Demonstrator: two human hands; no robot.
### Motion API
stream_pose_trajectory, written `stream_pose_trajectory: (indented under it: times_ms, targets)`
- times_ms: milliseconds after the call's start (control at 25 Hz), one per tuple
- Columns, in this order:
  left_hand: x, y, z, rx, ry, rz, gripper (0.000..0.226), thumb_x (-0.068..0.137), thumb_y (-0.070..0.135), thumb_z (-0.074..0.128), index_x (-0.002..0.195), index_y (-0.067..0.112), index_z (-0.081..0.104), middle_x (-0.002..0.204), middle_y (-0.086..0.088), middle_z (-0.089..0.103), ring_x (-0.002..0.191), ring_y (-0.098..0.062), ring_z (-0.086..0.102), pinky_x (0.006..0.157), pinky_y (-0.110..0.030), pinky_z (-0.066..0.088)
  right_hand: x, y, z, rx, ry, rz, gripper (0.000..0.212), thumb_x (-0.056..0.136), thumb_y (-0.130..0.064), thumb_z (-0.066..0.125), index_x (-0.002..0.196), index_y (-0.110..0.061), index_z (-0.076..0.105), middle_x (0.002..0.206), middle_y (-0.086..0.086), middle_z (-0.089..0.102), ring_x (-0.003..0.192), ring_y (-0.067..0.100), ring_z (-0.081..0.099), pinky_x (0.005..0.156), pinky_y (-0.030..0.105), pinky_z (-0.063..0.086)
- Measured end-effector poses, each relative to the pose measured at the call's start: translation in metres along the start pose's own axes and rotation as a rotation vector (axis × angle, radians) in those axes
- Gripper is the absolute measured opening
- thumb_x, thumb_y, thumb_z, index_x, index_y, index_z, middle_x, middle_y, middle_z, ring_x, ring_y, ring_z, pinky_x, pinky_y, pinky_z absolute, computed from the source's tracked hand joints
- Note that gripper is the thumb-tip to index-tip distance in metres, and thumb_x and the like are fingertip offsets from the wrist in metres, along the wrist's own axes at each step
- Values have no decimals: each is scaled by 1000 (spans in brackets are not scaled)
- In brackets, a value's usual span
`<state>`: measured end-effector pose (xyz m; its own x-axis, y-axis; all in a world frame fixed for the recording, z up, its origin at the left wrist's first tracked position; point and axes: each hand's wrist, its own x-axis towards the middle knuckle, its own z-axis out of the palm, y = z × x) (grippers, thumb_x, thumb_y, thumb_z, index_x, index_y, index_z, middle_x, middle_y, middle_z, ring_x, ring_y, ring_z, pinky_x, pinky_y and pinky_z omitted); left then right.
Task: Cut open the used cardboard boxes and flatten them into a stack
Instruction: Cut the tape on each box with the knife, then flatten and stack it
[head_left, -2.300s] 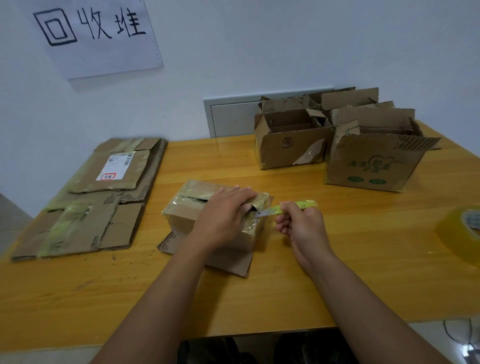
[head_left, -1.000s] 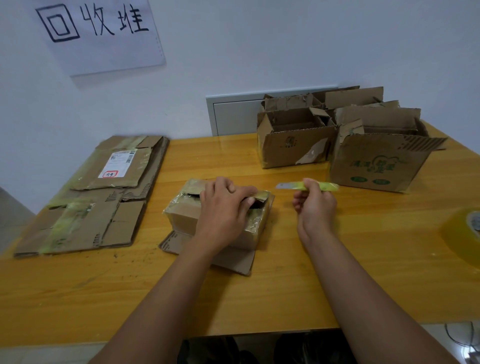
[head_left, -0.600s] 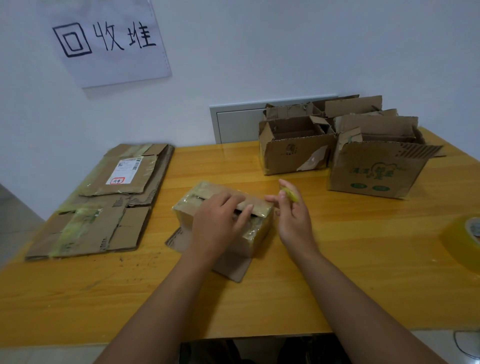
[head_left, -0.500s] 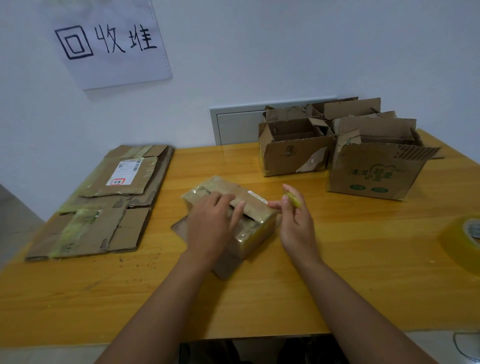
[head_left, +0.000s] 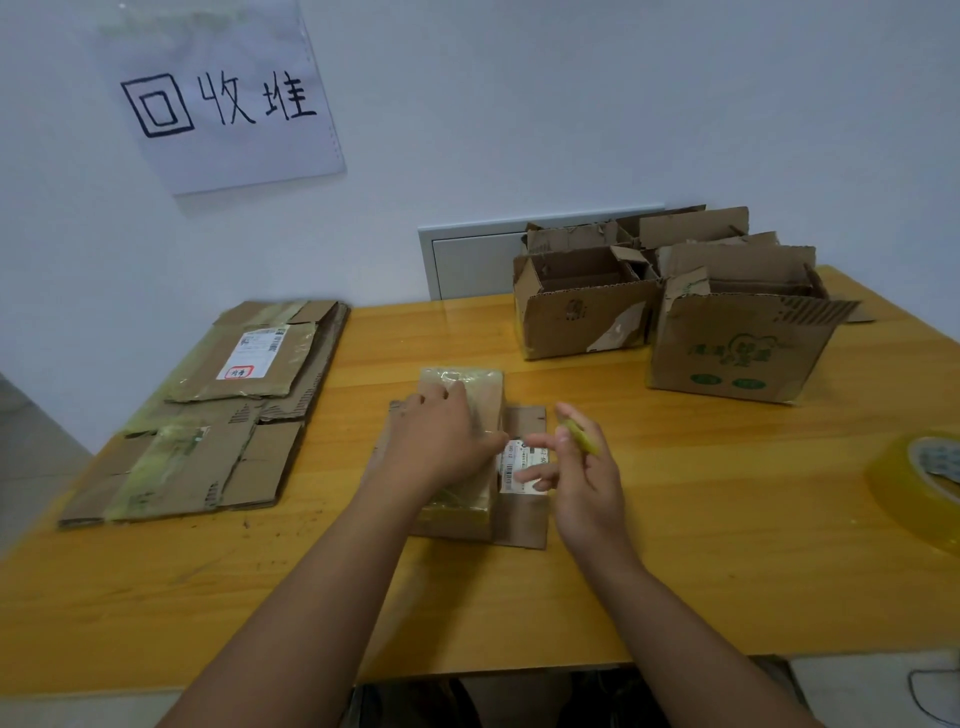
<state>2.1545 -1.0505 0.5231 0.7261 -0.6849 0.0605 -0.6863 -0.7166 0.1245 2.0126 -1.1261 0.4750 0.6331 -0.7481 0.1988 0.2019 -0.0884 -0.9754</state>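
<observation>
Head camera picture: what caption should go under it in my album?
Left hand presses a taped box flat on the table while right hand holds a green cutter.

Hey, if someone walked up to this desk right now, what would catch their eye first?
Probably the two hands at the table's centre: the left hand presses on a small tape-wrapped box, while the right hand holds a yellow-green cutter beside it. Next, the flattened cardboard stack on the left under a handwritten wall sign, and the open boxes waiting at back right.
</observation>
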Motion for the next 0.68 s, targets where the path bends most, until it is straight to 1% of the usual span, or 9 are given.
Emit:
stream_pose_trajectory:
  times_ms: [80,200,240,320,400,480,560,640,680]
  targets:
    - [1,-1,-1,-47,-32,112,90,82,58,60,151,14,23,150,-7,37,132,-29,39,106,-44,38,14,-1,-9,-50,35,-26,27,100,-41,46,126,-44,49,103,-14,71,87,3,69,66,20,55]
    - [1,-8,-7,-126,-171,253,96,80,49,66,154,24,12,156,3,28,134,-21,38,104,-35,36,32,-3,-20,-155,-52,-51,32,101,-33,50,132,-40,50,122,-22,61,109,-15,55,84,13,49]
    - [1,-10,-8,-136,-209,286,95,80,45,67,155,26,11,156,5,27,134,-20,37,103,-32,35,37,-3,-22,-197,-99,-50,34,101,-30,51,134,-38,50,126,-23,58,113,-15,52,90,15,48]
    - [0,-12,-10,-163,-249,351,91,81,32,68,154,28,13,154,7,28,135,-18,34,103,-29,32,44,1,-26,-308,-197,-58,35,101,-28,52,135,-37,50,130,-21,56,120,-7,49,99,25,45]
    - [0,-14,-11,-162,-233,422,82,84,15,63,153,27,22,151,6,32,135,-17,32,105,-27,31,45,6,-27,-429,-283,-95,34,101,-30,51,133,-41,50,132,-16,55,122,-1,47,99,25,42]
    - [-1,-16,-10,-135,-222,440,73,85,5,56,150,28,30,144,5,34,131,-18,31,103,-30,35,42,11,-27,-486,-300,-135,33,101,-32,50,132,-42,51,129,-15,56,119,-4,46,97,22,41]
    - [-1,-14,-6,-143,-222,409,67,86,10,54,146,28,33,138,3,33,128,-18,30,102,-34,37,40,13,-27,-515,-290,-156,34,101,-35,49,134,-40,50,128,-16,55,118,-5,46,96,20,40]
    - [-2,-9,-2,-166,-223,376,64,83,36,53,144,26,35,132,2,34,127,-19,28,104,-36,34,39,13,-26,-526,-284,-163,34,101,-35,48,134,-39,50,128,-17,55,118,-6,45,95,18,40]
    - [-1,-7,-1,-167,-226,358,69,79,51,49,143,27,37,129,2,34,125,-19,28,103,-36,33,40,13,-26,-525,-282,-164,33,101,-33,48,133,-38,51,127,-17,56,118,-6,45,95,19,40]
